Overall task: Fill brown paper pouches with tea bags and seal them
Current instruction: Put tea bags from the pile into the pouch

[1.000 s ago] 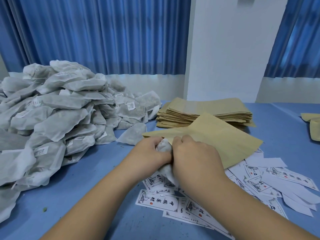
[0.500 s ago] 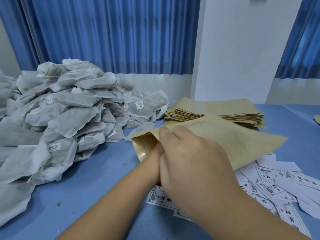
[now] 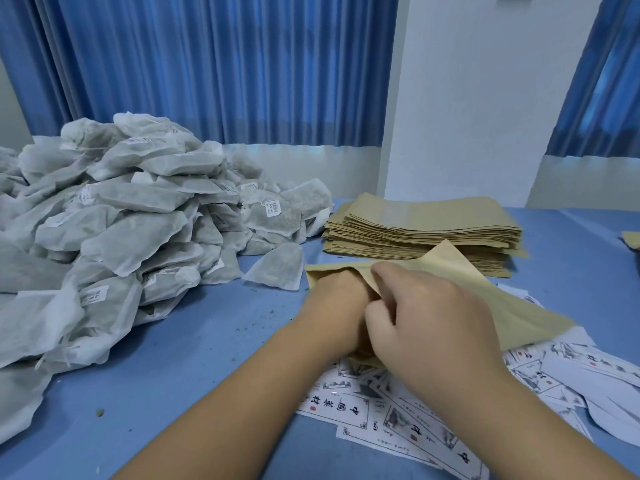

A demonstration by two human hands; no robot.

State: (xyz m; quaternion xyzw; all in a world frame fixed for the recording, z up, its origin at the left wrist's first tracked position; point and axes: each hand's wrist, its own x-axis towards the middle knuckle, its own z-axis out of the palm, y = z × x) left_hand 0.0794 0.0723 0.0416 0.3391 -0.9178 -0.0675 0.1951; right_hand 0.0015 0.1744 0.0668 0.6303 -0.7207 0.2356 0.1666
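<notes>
A brown paper pouch (image 3: 485, 292) lies slanted on the blue table (image 3: 190, 358), its open mouth toward the left. My left hand (image 3: 337, 299) is pushed into that mouth, so its fingers are hidden inside. My right hand (image 3: 426, 317) pinches the pouch's upper lip next to the left wrist. No tea bag shows in either hand. A big heap of white tea bags (image 3: 131, 220) covers the left of the table, and one loose tea bag (image 3: 277, 268) lies just left of the pouch mouth.
A stack of flat brown pouches (image 3: 426, 223) sits behind the hands. Printed white labels (image 3: 398, 420) are scattered under and right of my wrists. Another brown pouch edge (image 3: 630, 239) shows at the far right. Blue curtains and a white pillar stand behind.
A second ago both hands held a white tea bag at the pouch's edge. Since then the left hand has gone into the pouch, and the tea bag is out of sight.
</notes>
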